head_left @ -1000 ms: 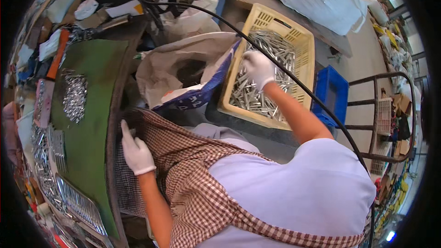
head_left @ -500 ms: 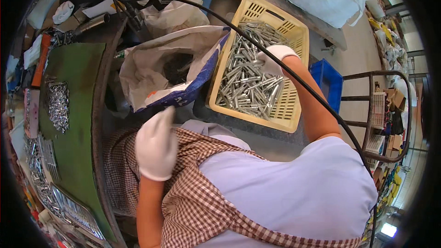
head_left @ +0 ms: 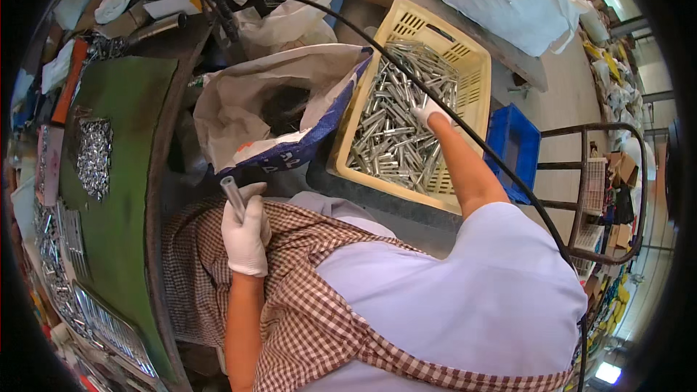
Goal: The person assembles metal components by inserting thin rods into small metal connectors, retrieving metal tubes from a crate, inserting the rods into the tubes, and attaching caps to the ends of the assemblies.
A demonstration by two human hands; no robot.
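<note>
My left hand [head_left: 246, 238], in a white glove, grips a short silver metal tube [head_left: 232, 198] that points up, its hollow end showing. It is just below the front edge of an open woven sack [head_left: 287, 151] with a blue and white outside. My right hand [head_left: 433, 112], gloved in white too, reaches into a yellow plastic crate [head_left: 336, 163] and touches the heap of silver metal tubes [head_left: 396, 120] inside. Its fingers look drawn together among the tubes, and what they hold is hidden. A dark tangled mass [head_left: 284, 107] sits inside the sack.
A black cable [head_left: 472, 131] arcs over the crate and my right wrist. On the left, a green work surface [head_left: 131, 145] carries small shiny metal pieces [head_left: 94, 156]. A blue bin [head_left: 514, 147] and a dark metal frame [head_left: 608, 127] stand right of the crate; a large white bag [head_left: 501, 3] lies beyond.
My left hand was blurred with no tube visible; now a tube shows upright in it. My right hand stays in the crate, its forearm shifted left. The view has shifted slightly.
</note>
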